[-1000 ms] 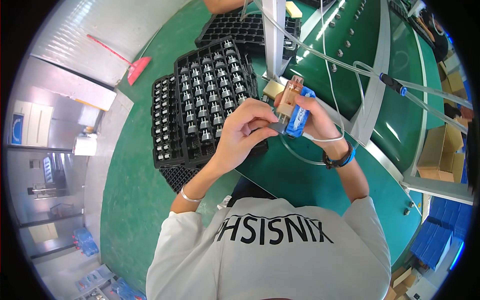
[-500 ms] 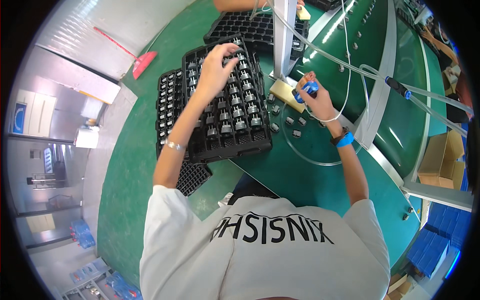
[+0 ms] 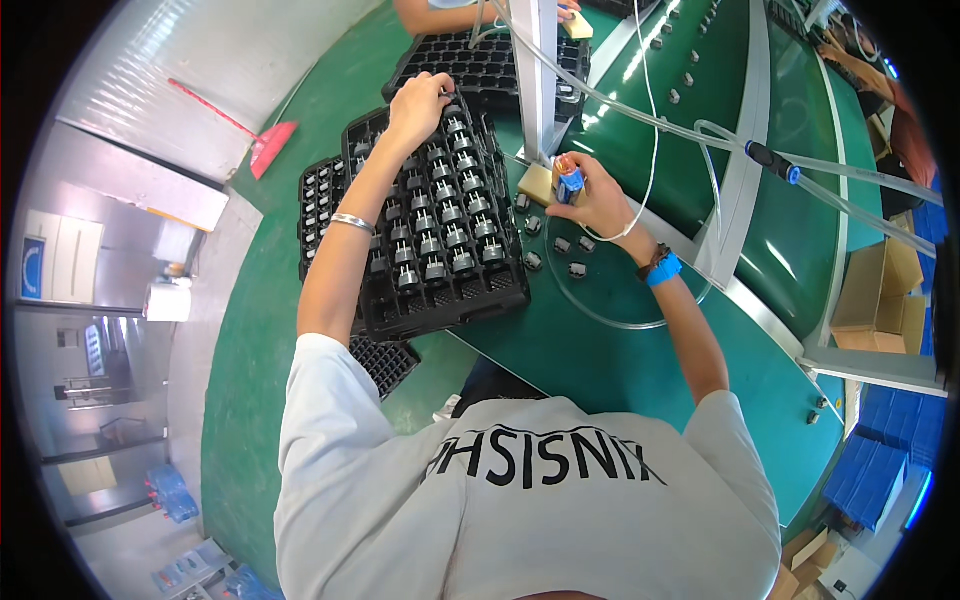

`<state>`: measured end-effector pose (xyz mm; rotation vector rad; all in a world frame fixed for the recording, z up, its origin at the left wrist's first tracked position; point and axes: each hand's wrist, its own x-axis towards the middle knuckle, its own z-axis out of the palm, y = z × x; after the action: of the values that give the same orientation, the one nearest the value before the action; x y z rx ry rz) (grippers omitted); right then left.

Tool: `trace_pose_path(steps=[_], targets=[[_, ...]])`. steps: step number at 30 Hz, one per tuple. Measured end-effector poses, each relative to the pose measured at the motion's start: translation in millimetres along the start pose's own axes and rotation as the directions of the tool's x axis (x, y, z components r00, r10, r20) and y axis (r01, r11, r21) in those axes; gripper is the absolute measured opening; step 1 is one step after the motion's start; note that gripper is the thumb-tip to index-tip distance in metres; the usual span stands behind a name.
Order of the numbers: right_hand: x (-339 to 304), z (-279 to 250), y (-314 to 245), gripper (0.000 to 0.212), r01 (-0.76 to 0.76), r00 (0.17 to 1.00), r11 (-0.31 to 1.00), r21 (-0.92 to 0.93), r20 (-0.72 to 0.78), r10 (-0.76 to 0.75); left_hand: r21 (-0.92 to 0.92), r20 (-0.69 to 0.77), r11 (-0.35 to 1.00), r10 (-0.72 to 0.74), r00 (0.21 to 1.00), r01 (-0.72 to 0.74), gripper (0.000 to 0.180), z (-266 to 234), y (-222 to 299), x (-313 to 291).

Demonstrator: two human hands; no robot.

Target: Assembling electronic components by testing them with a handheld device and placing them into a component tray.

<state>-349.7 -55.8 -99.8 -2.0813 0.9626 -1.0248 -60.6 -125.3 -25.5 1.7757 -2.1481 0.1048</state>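
My left hand (image 3: pixel 418 108) is at the far edge of a black tray (image 3: pixel 440 318). Its fingers bend down together at the rim, and whatever they hold is hidden. Rows of small grey-and-black plug parts (image 3: pixel 428 243) with metal pins pointing up fill the tray's pockets. My right hand (image 3: pixel 602 203) is closed around a small blue tool (image 3: pixel 570 183) with an orange-red end, held beside a yellow sponge block (image 3: pixel 536 184). A thin white tube (image 3: pixel 640 215) passes by this hand. Several loose plug parts (image 3: pixel 562 244) lie on the green table below it.
A second filled tray (image 3: pixel 318 200) sits under the left side of the first. Beyond is another black tray (image 3: pixel 410 68), near a co-worker's arm (image 3: pixel 440 18). A metal post (image 3: pixel 535 90) rises past the sponge. Air hoses (image 3: pixel 690 135) cross the right side, above the green belt (image 3: pixel 790 230).
My left hand has gone from above the tray's parts to its far rim, its fingers now closer together. The blue tool in my right hand has turned more upright. The whole view has shifted slightly.
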Motion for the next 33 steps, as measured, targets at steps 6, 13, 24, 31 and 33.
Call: trace_pose_path(steps=[6,13,24,31,33], targets=[[8.5,7.5,0.5,0.045,-0.16,0.986,0.987,0.028,-0.046,0.161,-0.138,-0.179,0.99,-0.036,0.983,0.011,0.019,-0.5,-13.1,-6.6],[25.5,-62.7,83.5,0.042,-0.406,0.857,0.88,-0.249,-0.439,0.271,-0.941,0.316,0.07,-0.179,0.932,0.332,0.02,-53.6,31.4,-58.9],[15.9,-61.1,41.5,0.03,-0.173,0.865,0.906,-0.387,-0.499,-0.048,-0.964,0.265,-0.031,-0.18,0.947,0.263,0.023,-78.8,129.1,-168.2],[-12.4,-26.0,-93.7,0.043,-0.5,0.857,0.086,0.862,0.478,0.192,-0.998,0.042,-0.052,-0.038,0.998,0.04,0.026,-71.6,153.1,-178.9],[-18.2,-20.9,-114.7,0.045,-0.489,0.867,0.12,0.864,0.468,0.17,-0.996,0.028,-0.088,-0.012,1.0,0.027,0.026,-68.3,157.9,-178.5]])
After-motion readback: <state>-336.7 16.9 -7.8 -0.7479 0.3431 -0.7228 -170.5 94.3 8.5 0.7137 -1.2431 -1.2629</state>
